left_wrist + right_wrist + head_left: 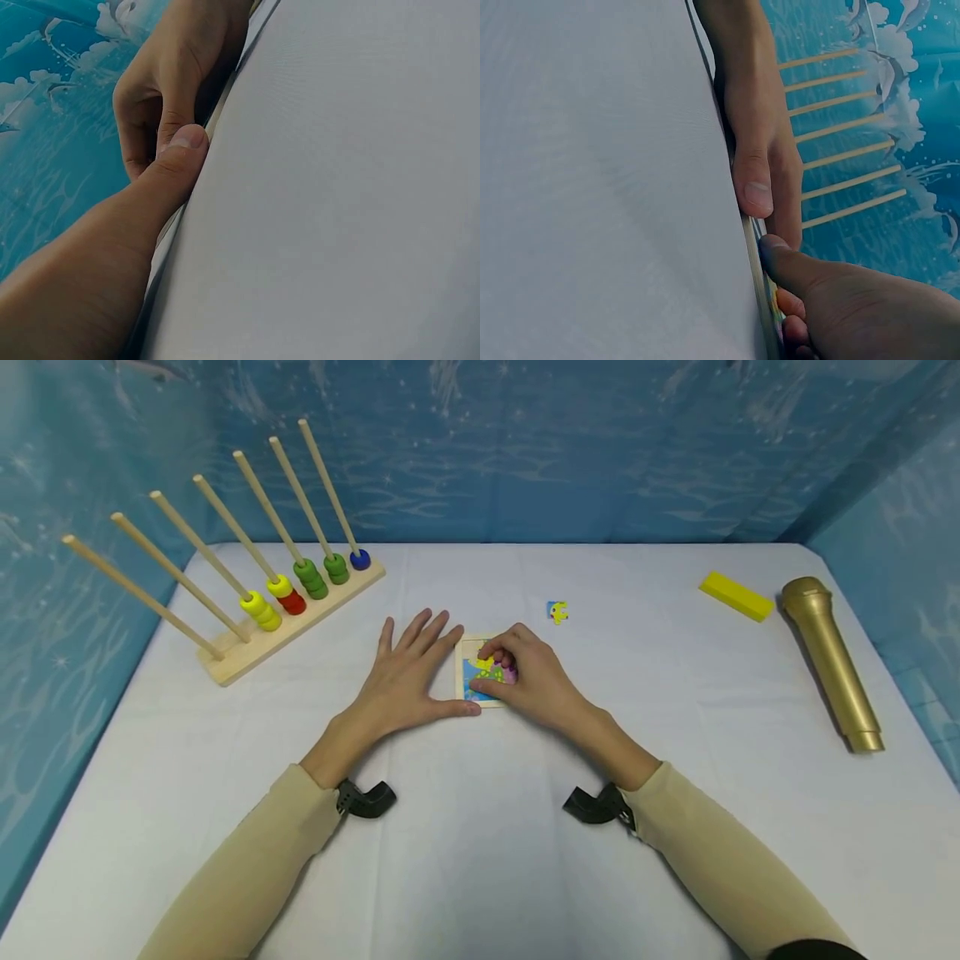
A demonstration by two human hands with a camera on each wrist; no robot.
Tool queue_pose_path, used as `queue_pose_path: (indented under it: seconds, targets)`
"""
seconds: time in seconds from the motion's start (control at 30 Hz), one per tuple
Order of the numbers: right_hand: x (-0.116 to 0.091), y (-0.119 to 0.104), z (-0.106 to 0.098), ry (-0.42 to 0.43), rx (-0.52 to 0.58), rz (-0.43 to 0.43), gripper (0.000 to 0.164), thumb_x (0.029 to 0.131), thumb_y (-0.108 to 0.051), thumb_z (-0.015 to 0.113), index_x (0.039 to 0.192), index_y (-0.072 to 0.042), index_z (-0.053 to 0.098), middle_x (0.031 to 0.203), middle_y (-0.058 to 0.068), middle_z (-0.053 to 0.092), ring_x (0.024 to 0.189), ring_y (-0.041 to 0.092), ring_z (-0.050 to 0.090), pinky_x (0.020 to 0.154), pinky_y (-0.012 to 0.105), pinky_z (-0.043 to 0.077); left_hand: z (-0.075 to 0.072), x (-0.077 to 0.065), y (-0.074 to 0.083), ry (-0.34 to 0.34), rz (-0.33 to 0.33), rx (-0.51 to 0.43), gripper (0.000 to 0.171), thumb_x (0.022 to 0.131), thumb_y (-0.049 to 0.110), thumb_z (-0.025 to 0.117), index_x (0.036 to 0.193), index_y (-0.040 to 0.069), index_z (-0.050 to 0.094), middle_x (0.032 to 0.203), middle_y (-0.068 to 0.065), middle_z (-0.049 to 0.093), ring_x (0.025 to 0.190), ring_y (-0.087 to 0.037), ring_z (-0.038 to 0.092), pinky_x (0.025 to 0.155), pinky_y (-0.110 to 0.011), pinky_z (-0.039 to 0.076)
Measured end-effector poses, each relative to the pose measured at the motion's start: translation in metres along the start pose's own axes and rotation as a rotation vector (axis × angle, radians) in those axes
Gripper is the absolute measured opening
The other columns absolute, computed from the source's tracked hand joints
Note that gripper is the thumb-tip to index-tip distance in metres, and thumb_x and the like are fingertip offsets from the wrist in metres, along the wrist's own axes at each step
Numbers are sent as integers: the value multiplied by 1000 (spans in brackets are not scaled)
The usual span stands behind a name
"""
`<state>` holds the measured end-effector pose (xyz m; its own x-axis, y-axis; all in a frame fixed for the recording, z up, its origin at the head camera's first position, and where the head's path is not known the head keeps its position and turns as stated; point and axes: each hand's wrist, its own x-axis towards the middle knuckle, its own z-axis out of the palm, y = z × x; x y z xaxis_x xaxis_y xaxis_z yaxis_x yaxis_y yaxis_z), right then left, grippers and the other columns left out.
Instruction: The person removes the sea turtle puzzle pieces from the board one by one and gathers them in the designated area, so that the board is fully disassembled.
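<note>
A small jigsaw puzzle point(472, 691) in a pale wooden frame lies on the white table, with blue, yellow, green and purple picture parts showing. My left hand point(400, 687) lies spread beside it, index fingertip at the frame's left side and thumb along the near corner. Over the puzzle, my right hand point(536, 679) pinches a puzzle piece between thumb and index finger, the other fingers curled; this hand hides the board's right part. Both thumbs meet near the frame edge in the right wrist view. A loose blue-and-yellow puzzle piece point(557, 612) lies beyond the right hand.
A wooden bead stacker point(300, 625) with tall pegs and coloured beads stands at the back left. At the right lie a yellow block point(737, 596) and a gold microphone point(832, 664). Blue sea-patterned cloth point(570, 452) surrounds the table.
</note>
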<state>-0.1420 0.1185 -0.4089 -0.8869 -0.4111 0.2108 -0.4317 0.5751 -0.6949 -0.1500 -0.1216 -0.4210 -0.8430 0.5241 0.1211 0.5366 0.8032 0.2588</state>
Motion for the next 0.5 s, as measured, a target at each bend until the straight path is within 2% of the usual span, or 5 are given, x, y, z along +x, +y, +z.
queue_pose_path:
  seconds: [0.3,0.5]
  targets:
    - [2,-1,0,-7,2,14,39,86,-23,90,114,-3,71,101,9,57,90,20,53,81,31,44,-2,1,1,-6,0,0,115,79,84,67,168,20,31,177,-8,20,165,-30,8,126,-71,-3]
    - [1,2,0,10,54,-3,37,87,-18,89,114,-3,67,105,9,61,92,19,58,82,30,49,-2,1,1,-10,-4,2,116,79,85,67,168,21,31,177,-8,20,165,-30,8,126,-71,-2]
